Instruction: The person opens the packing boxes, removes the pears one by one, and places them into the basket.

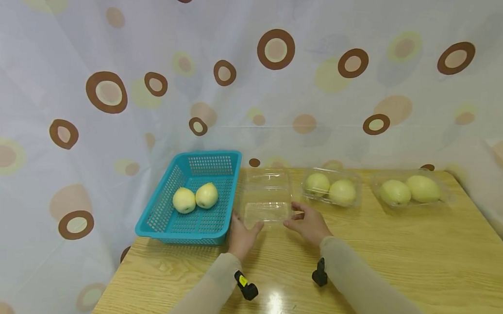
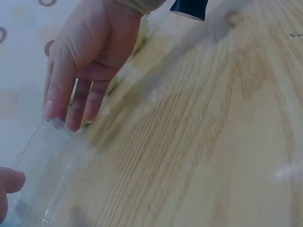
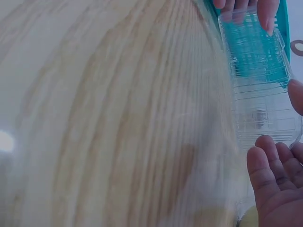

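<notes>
A clear plastic clamshell box (image 1: 268, 192) lies unfolded between my hands in the head view, with nothing inside it. My left hand (image 1: 242, 236) grips its near left side; in the right wrist view the left thumb (image 3: 267, 16) lies over the plastic, with fingers behind. My right hand (image 1: 310, 224) pinches the near right edge between thumb and fingers. In the left wrist view, that right hand (image 2: 90, 56) has its fingertips right at the box's corner. The right wrist view shows the ridged clear plastic (image 3: 262, 99) between both hands.
A blue plastic basket (image 1: 224, 235) holding two pale yellow round fruits (image 1: 195, 198) stands left of the box. To the right, two clear boxes each contain two such fruits (image 1: 342, 191) (image 1: 423, 188). A spotted curtain (image 1: 308, 93) hangs behind the wooden table (image 1: 401, 265).
</notes>
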The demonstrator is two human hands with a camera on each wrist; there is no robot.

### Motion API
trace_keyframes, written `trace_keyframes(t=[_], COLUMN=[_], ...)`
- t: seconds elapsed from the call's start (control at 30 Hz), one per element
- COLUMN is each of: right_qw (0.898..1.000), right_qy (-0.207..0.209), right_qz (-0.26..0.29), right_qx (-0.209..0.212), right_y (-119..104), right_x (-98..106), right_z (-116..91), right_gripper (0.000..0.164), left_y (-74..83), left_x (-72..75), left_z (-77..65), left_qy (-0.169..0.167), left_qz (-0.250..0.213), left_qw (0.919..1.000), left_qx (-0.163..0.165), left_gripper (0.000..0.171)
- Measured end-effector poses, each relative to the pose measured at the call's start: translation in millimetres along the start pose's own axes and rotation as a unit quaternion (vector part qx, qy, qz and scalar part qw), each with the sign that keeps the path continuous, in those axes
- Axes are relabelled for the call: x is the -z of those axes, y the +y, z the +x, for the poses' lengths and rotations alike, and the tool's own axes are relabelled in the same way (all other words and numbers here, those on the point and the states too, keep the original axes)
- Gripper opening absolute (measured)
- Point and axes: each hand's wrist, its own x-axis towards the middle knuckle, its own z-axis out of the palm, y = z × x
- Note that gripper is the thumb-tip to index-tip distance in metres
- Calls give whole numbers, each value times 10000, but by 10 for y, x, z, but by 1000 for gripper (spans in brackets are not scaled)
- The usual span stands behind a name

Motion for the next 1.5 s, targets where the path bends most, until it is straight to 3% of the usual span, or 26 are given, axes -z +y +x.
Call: trace_keyframes(t=[0.3,0.5,0.73,0.9,1.07,1.33,1.5], right_qw=[9996,9993,9993,9991,9991,9993,9992], right_qy=[243,326,369,396,409,349,208], right_qz=[-153,-177,30,104,36,-58,-205], right_qx=[-8,-59,28,82,145,156,289], right_y=[-87,-101,-97,-118,-130,-110,-53], right_x=[-22,-45,-83,-103,-95,17,157], right_z=[129,177,187,168,117,-30,-163], right_gripper=[70,69,75,73,74,74,75], left_y=[87,160,182,182,194,191,230], left_x=[-38,-69,-100,-122,-114,-103,-111], left_z=[72,126,132,115,16,-225,-400], left_qy=[188,481,649,741,695,526,185], left_qz=[-527,-516,-528,-582,-563,-241,-18], left_qw=[9981,9971,9945,9942,9946,9949,9986], left_qx=[250,296,632,511,529,832,489], left_gripper=[95,90,93,94,94,89,79])
